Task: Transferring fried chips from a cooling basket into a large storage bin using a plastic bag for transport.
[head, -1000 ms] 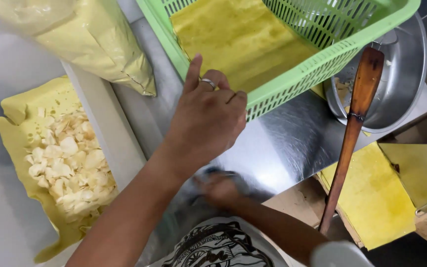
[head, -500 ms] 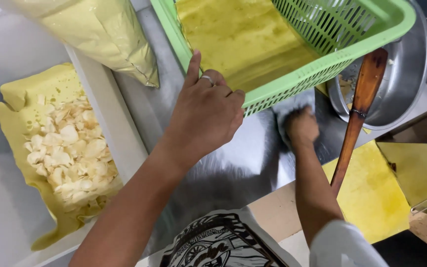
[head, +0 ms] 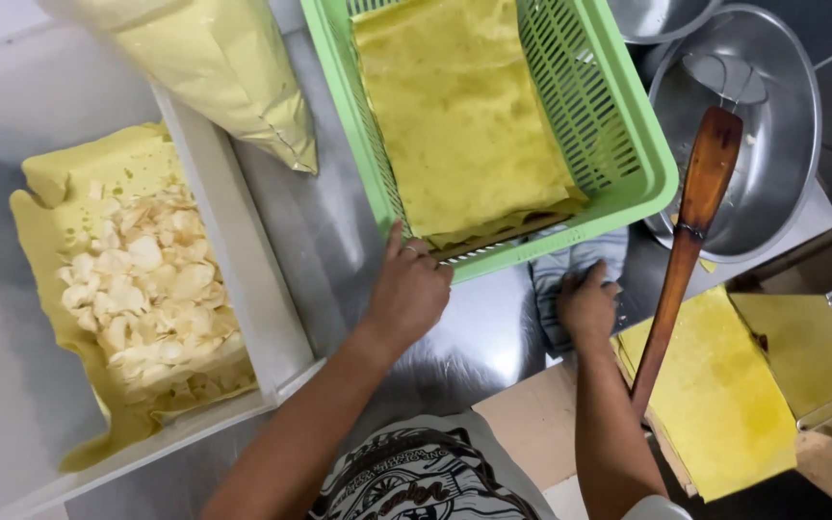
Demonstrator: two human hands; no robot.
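Left arm: bare forearm, rising from the lower edge toward the upper right.
Left hand (head: 406,294): palm down, knuckles up, fingers (head: 395,241) extended forward and slightly curled; ring visible on one finger.
Right arm: bare forearm, nearly vertical in the frame.
Right hand (head: 586,306): palm down, fingers (head: 597,276) bunched and pressing downward.

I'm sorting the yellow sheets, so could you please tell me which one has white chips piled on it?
The yellow sheet lining the white tray at the left; those in the green basket and at lower right are bare.
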